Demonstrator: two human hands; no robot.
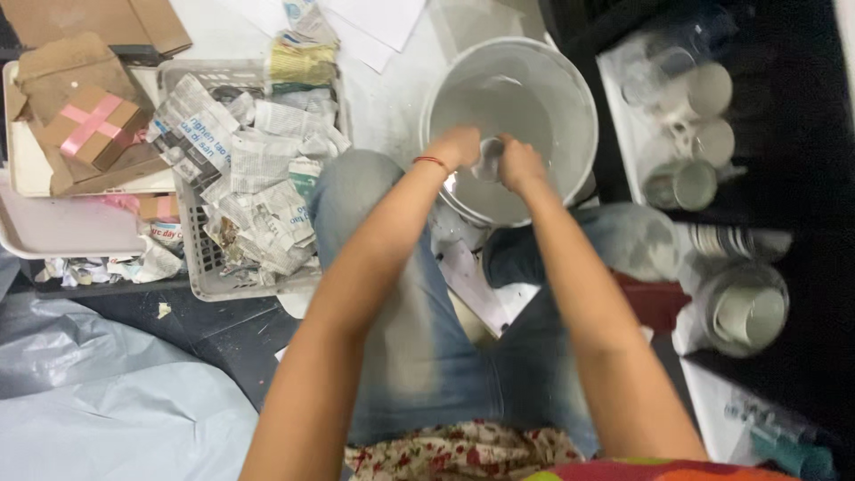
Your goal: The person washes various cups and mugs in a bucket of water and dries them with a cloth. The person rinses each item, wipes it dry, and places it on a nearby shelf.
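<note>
Both my hands reach into a white bucket [570, 98] that stands on the floor between my knees. My left hand [456, 147], with a red thread at the wrist, and my right hand [519, 165] together grip a small white cup [488, 158] over the pale water inside. The cup is mostly hidden by my fingers. My jeans-clad legs frame the bucket on both sides.
A grey plastic basket [203, 267] full of crumpled newspaper stands at the left, beside trays with cardboard and a small brown box with a pink cross. Several white mugs [704, 89] sit on a tray at the right; stacked cups [744, 312] lie lower right. Grey plastic sheeting covers the lower left.
</note>
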